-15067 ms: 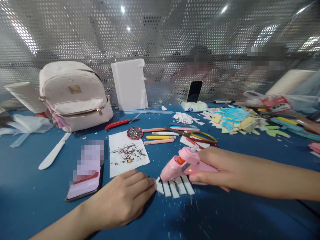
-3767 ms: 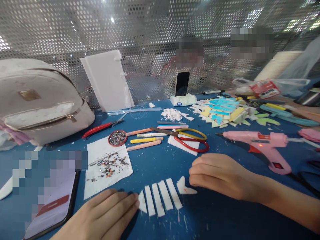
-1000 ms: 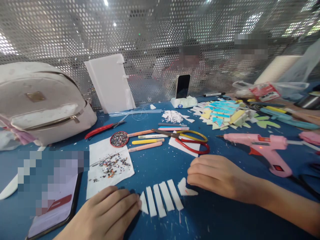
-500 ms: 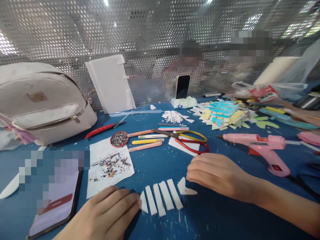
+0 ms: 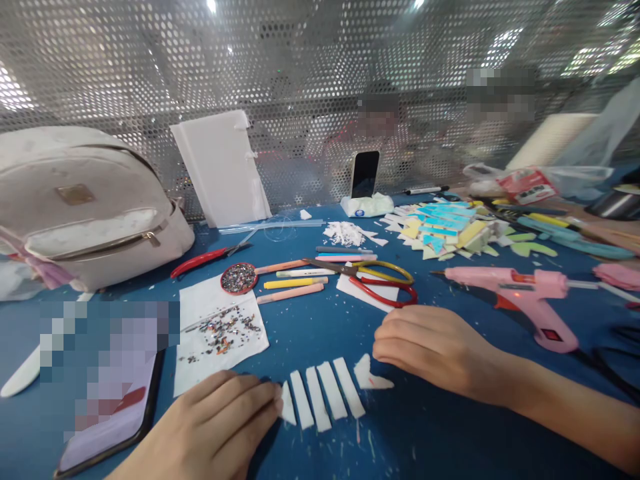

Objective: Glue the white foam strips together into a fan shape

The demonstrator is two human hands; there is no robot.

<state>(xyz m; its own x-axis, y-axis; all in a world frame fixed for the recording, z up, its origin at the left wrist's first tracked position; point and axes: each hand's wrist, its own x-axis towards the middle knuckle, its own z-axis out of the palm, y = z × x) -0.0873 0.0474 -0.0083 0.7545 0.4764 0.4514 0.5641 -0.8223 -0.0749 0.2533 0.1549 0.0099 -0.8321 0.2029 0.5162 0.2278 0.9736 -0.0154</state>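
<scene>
White row: a pointed piece (image 5: 287, 407), four white strips (image 5: 333, 390) and a forked piece (image 5: 372, 377) lie flat on the blue bench (image 5: 310, 333) at the near middle, left to right, narrow gaps between them.
Left hand: the left hand (image 5: 225, 413) rests palm down, fingers together, fingertips touching the pointed piece; whether its grip closes on it, I cannot tell.
Right hand: the right hand (image 5: 435, 347) has its fingers curled, tips just beside the forked piece; whether that grip holds anything, I cannot tell.
Step in hand: it looks like setting the white pieces in order, both ends of the row minded at once.
Next move: probably calls for a light touch, since the strips seem loose and easily nudged.
Glue gun: the pink glue gun (image 5: 530, 293) lies to the right, beyond the right forearm, nozzle leftward, a small light glowing.
Hidden: the left thumb and right palm are out of sight; the scissors (image 5: 350, 270) partly cover a white scrap (image 5: 373, 290).
Cut off: the backpack (image 5: 95, 200) at the left edge.
Hard to read: the phone (image 5: 110, 427) at near left, its screen mostly pixelated.
</scene>
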